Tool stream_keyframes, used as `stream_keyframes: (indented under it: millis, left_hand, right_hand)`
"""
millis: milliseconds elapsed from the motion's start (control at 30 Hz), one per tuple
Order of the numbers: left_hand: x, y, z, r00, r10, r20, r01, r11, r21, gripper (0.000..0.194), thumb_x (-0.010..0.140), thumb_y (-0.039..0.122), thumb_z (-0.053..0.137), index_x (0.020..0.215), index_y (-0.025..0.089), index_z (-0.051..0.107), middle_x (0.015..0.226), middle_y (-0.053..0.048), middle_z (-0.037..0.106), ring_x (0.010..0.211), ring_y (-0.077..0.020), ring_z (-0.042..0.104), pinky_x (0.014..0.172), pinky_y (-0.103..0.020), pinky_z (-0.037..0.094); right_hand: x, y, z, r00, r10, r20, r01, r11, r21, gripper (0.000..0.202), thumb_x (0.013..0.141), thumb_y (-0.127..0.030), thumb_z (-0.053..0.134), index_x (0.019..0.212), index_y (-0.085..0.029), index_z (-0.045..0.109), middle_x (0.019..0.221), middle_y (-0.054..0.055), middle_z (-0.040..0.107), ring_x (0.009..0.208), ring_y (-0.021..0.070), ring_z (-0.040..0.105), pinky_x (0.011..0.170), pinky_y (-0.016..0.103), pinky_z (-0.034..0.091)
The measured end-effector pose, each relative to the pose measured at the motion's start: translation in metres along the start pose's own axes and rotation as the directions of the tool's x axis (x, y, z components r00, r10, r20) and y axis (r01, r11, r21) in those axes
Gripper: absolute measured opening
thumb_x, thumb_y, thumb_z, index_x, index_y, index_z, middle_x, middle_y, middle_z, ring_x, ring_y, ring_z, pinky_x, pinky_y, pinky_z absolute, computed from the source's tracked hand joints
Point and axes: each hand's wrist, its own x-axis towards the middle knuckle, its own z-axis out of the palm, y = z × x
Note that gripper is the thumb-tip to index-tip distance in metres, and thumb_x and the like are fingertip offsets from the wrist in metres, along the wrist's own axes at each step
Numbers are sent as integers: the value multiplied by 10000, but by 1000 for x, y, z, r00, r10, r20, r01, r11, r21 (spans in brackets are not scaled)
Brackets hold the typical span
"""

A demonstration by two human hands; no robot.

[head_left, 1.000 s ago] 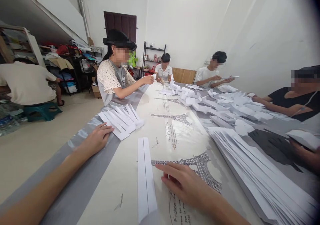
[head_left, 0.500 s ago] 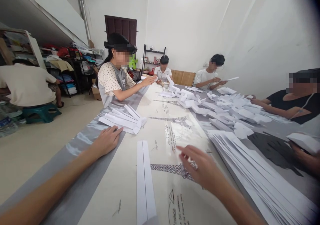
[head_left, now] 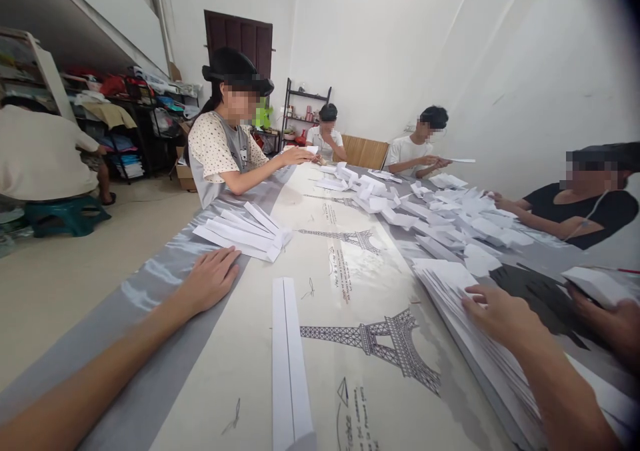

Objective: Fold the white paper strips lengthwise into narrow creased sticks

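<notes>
My left hand (head_left: 211, 279) lies flat on the table cover, its fingers beside a fan of folded white paper strips (head_left: 240, 234). No thing shows in its grasp. Over on the right, my right hand (head_left: 505, 314) is at a stack of long white paper sheets (head_left: 445, 277); its fingertips touch the upper sheets and its fingers are bent but apart. Between my hands, a long white paper strip (head_left: 290, 364) with a dark line down its length rests on the printed cover.
The table cover (head_left: 320, 284) bears Eiffel Tower prints. A heap of folded white paper pieces (head_left: 440, 211) spreads across the far right. Several people sit around the table; at the right edge a co-worker's hand (head_left: 610, 317) holds white paper. Another person (head_left: 45, 151) sits on a green stool (head_left: 67, 216).
My right hand has moved right, from above the tower print to the sheet stack. My left hand stays by the folded strips. The view has shifted slightly.
</notes>
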Motion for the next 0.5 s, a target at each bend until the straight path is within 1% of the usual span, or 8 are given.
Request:
stream_keyframes:
  millis: [67, 133, 233, 333, 400, 433, 467, 500]
  left_hand:
    - [0, 0, -1, 1000, -7, 18, 7, 1000, -6, 514, 1012, 402, 285, 1372, 155, 557, 1479, -147, 553, 1376, -314, 489, 1151, -526, 342]
    - [-1, 1, -1, 1000, -7, 16, 7, 1000, -25, 509, 1017, 401, 280, 1362, 157, 564, 1463, -145, 566, 1372, -308, 494, 1156, -523, 345]
    - [-2, 2, -4, 1000, -4, -24, 2, 998, -64, 476, 1022, 400, 295, 1336, 175, 574, 1425, -139, 586, 1361, -300, 506, 1159, -514, 360]
    - [-3, 7, -11, 991, 29, -127, -43, 993, -107, 454, 1030, 391, 304, 1345, 172, 546, 1479, -153, 515, 1382, -304, 481, 1162, -508, 368]
    - [-7, 19, -21, 979, 55, -197, -90, 980, -177, 432, 1040, 391, 313, 1342, 174, 533, 1499, -152, 480, 1385, -300, 473, 1171, -499, 363]
    - [-10, 30, -28, 977, 58, -205, -108, 965, -239, 414, 1044, 400, 331, 1332, 183, 534, 1470, -144, 503, 1369, -295, 486, 1170, -495, 365]
    - [-16, 43, -35, 980, 57, -193, -119, 936, -330, 393, 1044, 416, 366, 1328, 201, 532, 1414, -127, 550, 1333, -284, 517, 1159, -489, 380]
    - [-22, 60, -42, 989, 53, -135, -109, 888, -446, 386, 1040, 439, 413, 1345, 229, 521, 1377, -107, 580, 1283, -271, 555, 1126, -472, 421]
  right_hand:
    - [-4, -4, -1, 999, 12, 51, -12, 1000, 9, 191, 702, -306, 643, 794, -212, 783, 733, 129, 752, 632, 332, 697, 572, 401, 489]
    - [-9, -11, -5, 997, 33, 64, -33, 999, 6, 227, 717, -312, 618, 831, -217, 789, 765, 139, 761, 672, 357, 702, 585, 423, 487]
    - [-13, -22, -13, 998, 53, 28, -53, 999, 13, 247, 719, -326, 602, 833, -209, 787, 766, 164, 756, 688, 381, 697, 582, 441, 478]
    - [-13, -36, -23, 998, 55, -44, -52, 997, 61, 293, 758, -380, 577, 818, -176, 778, 757, 188, 747, 680, 386, 697, 586, 452, 487]
    - [-16, -52, -30, 994, 35, -108, -20, 991, 133, 360, 813, -426, 553, 902, -159, 777, 807, 170, 762, 731, 356, 718, 661, 449, 528]
    - [-21, -64, -34, 989, 21, -149, 7, 982, 190, 389, 845, -438, 539, 982, -157, 770, 860, 153, 772, 785, 326, 730, 729, 432, 549]
    - [-28, -77, -38, 984, 3, -179, 41, 969, 243, 417, 876, -468, 533, 1071, -174, 755, 932, 128, 781, 818, 289, 737, 764, 401, 565]
    - [-38, -93, -41, 978, -20, -208, 88, 943, 322, 426, 905, -502, 532, 1110, -196, 745, 976, 106, 781, 807, 252, 735, 748, 367, 582]
